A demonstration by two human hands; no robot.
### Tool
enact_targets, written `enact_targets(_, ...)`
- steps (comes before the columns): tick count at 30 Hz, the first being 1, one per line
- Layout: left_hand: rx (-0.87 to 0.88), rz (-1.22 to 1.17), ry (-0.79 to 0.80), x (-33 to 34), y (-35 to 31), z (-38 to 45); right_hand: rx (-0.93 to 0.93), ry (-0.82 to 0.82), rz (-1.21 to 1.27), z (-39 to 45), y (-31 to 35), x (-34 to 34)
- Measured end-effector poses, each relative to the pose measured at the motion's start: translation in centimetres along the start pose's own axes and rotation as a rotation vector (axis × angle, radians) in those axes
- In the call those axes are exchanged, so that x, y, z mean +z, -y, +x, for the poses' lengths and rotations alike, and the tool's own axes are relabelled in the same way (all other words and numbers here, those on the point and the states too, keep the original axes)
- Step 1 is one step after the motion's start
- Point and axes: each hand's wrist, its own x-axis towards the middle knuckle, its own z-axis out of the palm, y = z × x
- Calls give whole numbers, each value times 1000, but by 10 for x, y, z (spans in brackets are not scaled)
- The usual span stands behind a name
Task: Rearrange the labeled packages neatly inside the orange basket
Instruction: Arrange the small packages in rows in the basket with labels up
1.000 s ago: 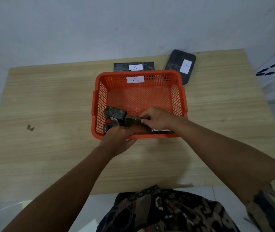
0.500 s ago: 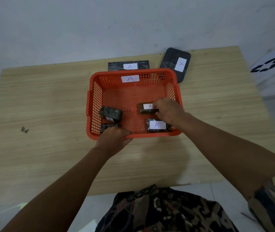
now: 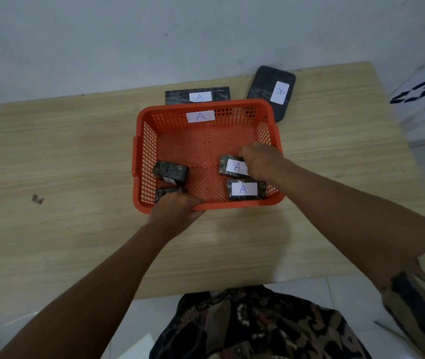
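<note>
Pale wall behind; wooden table point(image 3: 64, 156) carrying the orange basket point(image 3: 146, 151), which is sitting near the far edge.

Left to right inside the basket: a dark package point(image 3: 171, 171) lying against the left wall, label not showing from here. Just below it a second dark package point(image 3: 166, 192) in the near-left corner, partly hidden. The left hand point(image 3: 174, 211) is curling over the near rim of the basket, fingers reaching in at that corner package; cannot tell whether it is gripping the rim, the package, or both.

Right half: a package with a white "A" label point(image 3: 233, 165) lying label-up, and another labeled package point(image 3: 243, 189) just below it near the front wall, the two close but slightly askew. The right hand point(image 3: 260, 160) is closing on the right end of the upper one, fingers bent round it, seemingly pinching it.

Beyond the basket, on the table: a flat dark packet point(image 3: 175, 95) and a dark pouch point(image 3: 263, 85), each labeled "A", both outside.

Handling, as a judgement: the packages are looking small, blocky and wrapped in film, likely light and fairly firm, a little slick. Taking them by the short ends or across the long sides should be working best, keeping labels up.
</note>
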Motion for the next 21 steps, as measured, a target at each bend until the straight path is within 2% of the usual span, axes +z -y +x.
enact_targets(2,7,1,-7,0,0,0,7,8,15,1,0,-1)
enact_targets(7,21,-10,-33,3,2,0,-126,4,385,5,15,8)
enact_targets(14,43,-27,-8,2,5,2,-136,43,364,3,12,16)
enact_targets(17,127,-119,-25,-7,2,-1,-156,-29,309,2,13,14)
enact_targets(19,146,-130,-80,-16,4,-4,-159,-114,302,5,23,16)
enact_targets(21,116,-109,-222,-28,14,-5,-163,-154,338,9,42,18)
